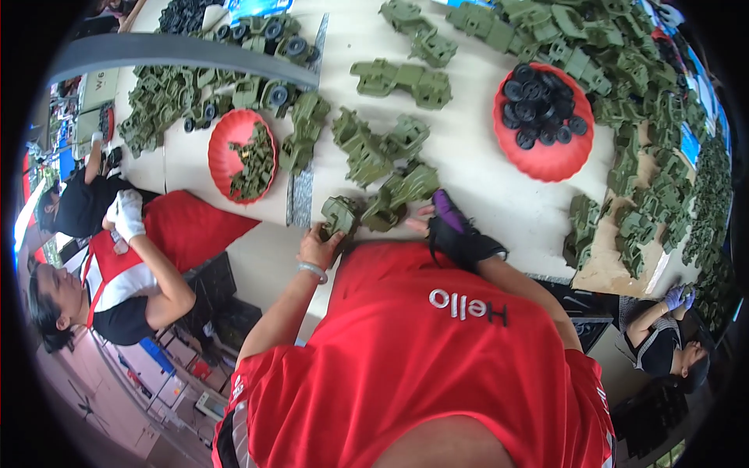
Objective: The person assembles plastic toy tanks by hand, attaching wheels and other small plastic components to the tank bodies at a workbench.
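Observation:
At the table's near edge my left hand (318, 249), bare with a bracelet at the wrist, is closed around the side of an olive-green plastic toy vehicle body (341, 212). My right hand (455, 226) wears a black and purple glove with bare fingertips. Its fingers are stretched apart, just right of another green toy vehicle body (402, 195); whether they touch it I cannot tell. Just beyond both hands lie more green vehicle bodies (367, 152), loosely grouped. The underside of the part in my left hand is hidden.
A red scalloped plate (546, 168) of black toy wheels (538, 105) stands at right; another red plate (218, 160) holds small green parts. Piled green bodies (562, 31) cover the far right. A grey curved bar (187, 51) crosses upper left. Co-workers sit left (117, 273) and right (663, 335).

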The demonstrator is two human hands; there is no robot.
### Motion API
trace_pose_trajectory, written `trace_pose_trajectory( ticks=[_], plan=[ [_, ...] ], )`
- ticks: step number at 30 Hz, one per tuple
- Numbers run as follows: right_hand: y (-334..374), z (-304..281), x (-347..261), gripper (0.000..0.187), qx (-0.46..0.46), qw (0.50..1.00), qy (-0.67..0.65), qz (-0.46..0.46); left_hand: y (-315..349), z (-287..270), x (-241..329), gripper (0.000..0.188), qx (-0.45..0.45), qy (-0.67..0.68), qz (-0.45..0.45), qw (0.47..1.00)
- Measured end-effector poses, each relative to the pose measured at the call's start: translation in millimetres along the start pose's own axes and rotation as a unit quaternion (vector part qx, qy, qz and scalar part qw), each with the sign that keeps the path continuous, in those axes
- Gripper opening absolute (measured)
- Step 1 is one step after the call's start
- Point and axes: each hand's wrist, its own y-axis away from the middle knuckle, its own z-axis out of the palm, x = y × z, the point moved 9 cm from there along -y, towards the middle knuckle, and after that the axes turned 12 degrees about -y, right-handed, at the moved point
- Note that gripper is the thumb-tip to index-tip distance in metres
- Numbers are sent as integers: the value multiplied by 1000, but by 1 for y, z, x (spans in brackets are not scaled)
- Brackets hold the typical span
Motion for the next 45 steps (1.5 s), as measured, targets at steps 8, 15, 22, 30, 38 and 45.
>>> trace_pose_trajectory(
  ticks=[8,15,22,30,38,45],
  plan=[
    [-59,-30,-91,55,86,947,-256,-175,-78,15,107,75,-94,502,21,859],
    [-59,-115,-248,49,142,936,-154,-284,-177,-17,248,81,-71,505,104,854],
    [-103,-171,-355,54,234,894,-14,-382,-316,-48,341,76,-63,410,89,905],
    [-97,-147,-376,64,189,889,8,-417,-277,-143,387,92,-25,485,93,869],
    [-4,-116,-183,33,113,962,39,-247,-28,-169,244,66,416,8,331,847],
    [32,-91,-56,33,120,976,28,-177,-83,-133,117,84,380,-87,78,918]
  ],
)
